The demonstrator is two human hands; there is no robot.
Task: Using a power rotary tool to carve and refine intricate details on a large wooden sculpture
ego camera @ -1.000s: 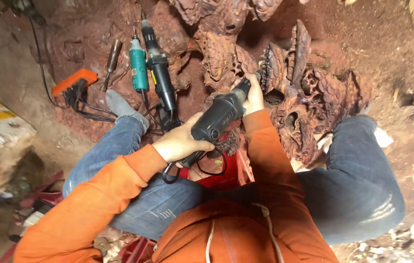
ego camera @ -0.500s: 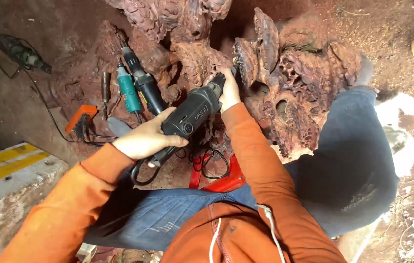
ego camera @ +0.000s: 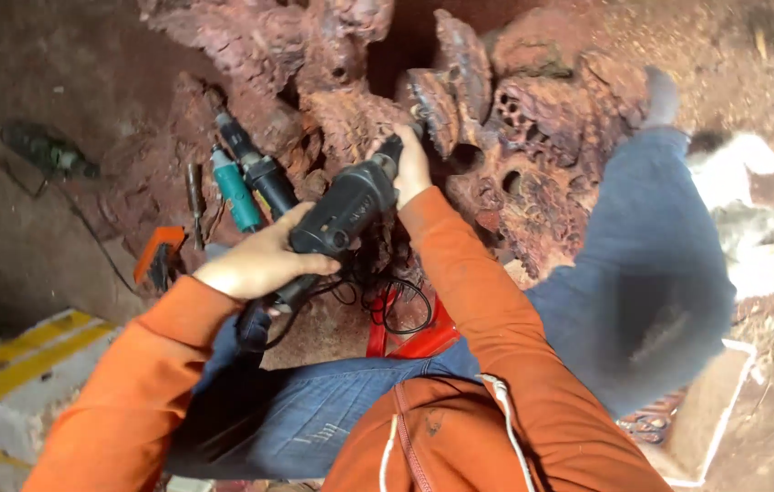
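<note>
Here the person sits on the ground with a black power grinder [ego camera: 343, 211] held in both hands. The left hand [ego camera: 255, 264] is wrapped around the rear of the tool's body, at about seven o'clock from its middle, and the right hand [ego camera: 412, 164] closes over its nose, up at one o'clock, pressing it toward the reddish gnarled wood root [ego camera: 514, 137]. The working tip is hidden behind the right hand, so whether it touches the wood cannot be told; it looks at least very close. The step in hand seems to be carving or sanding a lobe of the root near its middle. Any further cut would call for a steady two-handed hold and a shallow angle into the hollows, with the black cord [ego camera: 387, 305] kept free of the knees. At nine o'clock from the grinder lie a teal-handled tool [ego camera: 236, 191] and a dark second grinder [ego camera: 259, 169], just beside each other, and an orange tool [ego camera: 157, 255] lower down.
</note>
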